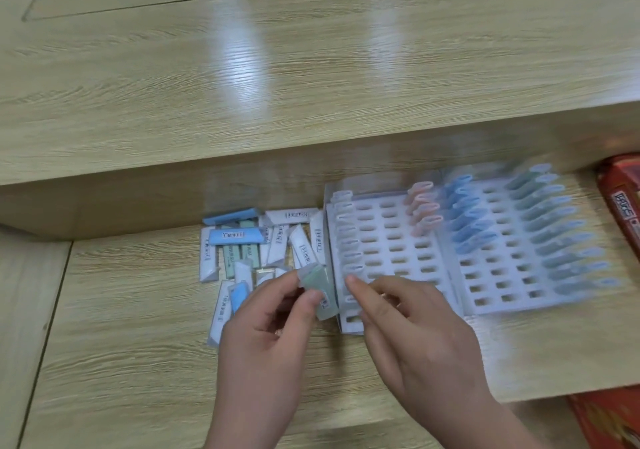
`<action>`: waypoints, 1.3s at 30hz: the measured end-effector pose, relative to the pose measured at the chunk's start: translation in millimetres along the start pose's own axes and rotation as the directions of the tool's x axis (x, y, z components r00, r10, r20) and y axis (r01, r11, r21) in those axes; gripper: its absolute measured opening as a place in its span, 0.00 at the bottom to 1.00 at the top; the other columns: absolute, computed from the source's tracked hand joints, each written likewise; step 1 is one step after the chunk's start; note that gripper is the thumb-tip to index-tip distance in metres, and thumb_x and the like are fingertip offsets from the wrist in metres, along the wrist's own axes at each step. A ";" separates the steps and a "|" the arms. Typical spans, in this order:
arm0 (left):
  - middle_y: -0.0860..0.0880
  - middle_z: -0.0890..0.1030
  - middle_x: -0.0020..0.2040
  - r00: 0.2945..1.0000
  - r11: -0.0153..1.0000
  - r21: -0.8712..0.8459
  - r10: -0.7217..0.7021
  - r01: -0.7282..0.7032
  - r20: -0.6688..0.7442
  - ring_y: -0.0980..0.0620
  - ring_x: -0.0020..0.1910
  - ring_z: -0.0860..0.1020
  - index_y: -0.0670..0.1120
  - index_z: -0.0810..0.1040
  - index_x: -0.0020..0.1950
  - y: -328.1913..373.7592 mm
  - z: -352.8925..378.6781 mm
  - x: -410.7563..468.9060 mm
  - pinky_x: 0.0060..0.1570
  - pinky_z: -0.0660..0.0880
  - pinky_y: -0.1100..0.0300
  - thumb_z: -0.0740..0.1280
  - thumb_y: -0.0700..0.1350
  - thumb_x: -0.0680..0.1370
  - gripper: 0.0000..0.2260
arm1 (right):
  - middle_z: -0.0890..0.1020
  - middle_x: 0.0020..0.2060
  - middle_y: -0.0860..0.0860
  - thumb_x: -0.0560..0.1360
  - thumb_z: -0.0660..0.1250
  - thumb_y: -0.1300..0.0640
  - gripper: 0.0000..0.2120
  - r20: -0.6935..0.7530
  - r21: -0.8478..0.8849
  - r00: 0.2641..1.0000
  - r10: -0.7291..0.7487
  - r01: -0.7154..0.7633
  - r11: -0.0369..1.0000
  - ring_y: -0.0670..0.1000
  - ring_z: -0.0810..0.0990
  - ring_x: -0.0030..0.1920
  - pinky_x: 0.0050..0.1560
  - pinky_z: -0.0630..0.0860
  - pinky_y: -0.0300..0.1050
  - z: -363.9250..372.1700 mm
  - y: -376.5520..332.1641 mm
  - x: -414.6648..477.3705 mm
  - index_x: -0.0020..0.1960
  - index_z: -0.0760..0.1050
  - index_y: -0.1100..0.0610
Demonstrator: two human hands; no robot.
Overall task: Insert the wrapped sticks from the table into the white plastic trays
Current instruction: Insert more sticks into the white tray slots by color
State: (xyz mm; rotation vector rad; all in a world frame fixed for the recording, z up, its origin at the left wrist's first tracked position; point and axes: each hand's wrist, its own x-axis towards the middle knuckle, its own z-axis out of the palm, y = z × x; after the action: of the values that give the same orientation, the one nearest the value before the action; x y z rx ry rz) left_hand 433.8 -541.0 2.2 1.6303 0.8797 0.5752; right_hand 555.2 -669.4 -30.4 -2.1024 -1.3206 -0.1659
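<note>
Head view. Your left hand pinches a green wrapped stick between thumb and fingers, just beside the near-left corner of the left tray. Your right hand holds nothing, its fingers loosely extended over that tray's near edge.

Risks: the stick is tilted and may catch a slot rim, crumpling its wrapper. The light tray may also slide unless you steady it.

Contents:
- Left tray — white sticks down its left column, four pink sticks at the far end.
- Right tray — one blue column, one green column.
- Many slots are unfilled.

The loose sticks lie piled on the table.
</note>
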 end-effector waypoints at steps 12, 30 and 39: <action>0.56 0.85 0.41 0.984 0.999 -0.031 0.049 -0.044 0.169 0.57 0.38 0.82 0.62 0.84 0.49 45.9 65.8 3.7 0.41 0.80 0.58 0.70 0.58 0.68 0.11 | 0.79 0.45 0.37 0.72 0.68 0.50 0.06 0.028 0.499 0.935 0.355 -0.320 0.805 0.43 0.81 0.45 0.40 0.76 0.31 -63.4 24.9 16.5 0.48 0.76 0.41; 0.44 0.82 0.59 0.800 0.476 0.643 0.336 -0.600 0.498 0.42 0.58 0.72 0.50 0.85 0.45 18.7 160.4 -5.0 0.47 0.77 0.42 0.83 0.48 0.62 0.15 | 0.82 0.46 0.50 0.70 0.72 0.53 0.14 -0.139 0.628 0.759 0.635 -0.429 0.650 0.50 0.84 0.45 0.34 0.82 0.50 -132.3 134.1 -20.1 0.53 0.73 0.43; 0.45 0.86 0.48 0.798 0.463 0.655 0.426 -0.597 0.427 0.37 0.47 0.83 0.52 0.88 0.41 19.0 164.3 -7.0 0.46 0.79 0.47 0.73 0.51 0.69 0.06 | 0.79 0.51 0.36 0.75 0.68 0.58 0.20 -0.098 0.480 0.902 0.420 -0.327 0.814 0.44 0.83 0.44 0.29 0.74 0.33 -123.9 170.5 62.4 0.56 0.70 0.34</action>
State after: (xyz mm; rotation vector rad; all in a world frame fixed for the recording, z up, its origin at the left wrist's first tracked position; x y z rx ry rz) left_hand 559.4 -646.8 -18.5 2.7674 0.4435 0.4299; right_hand 757.1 -742.4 16.7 -1.8347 -0.7107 0.0947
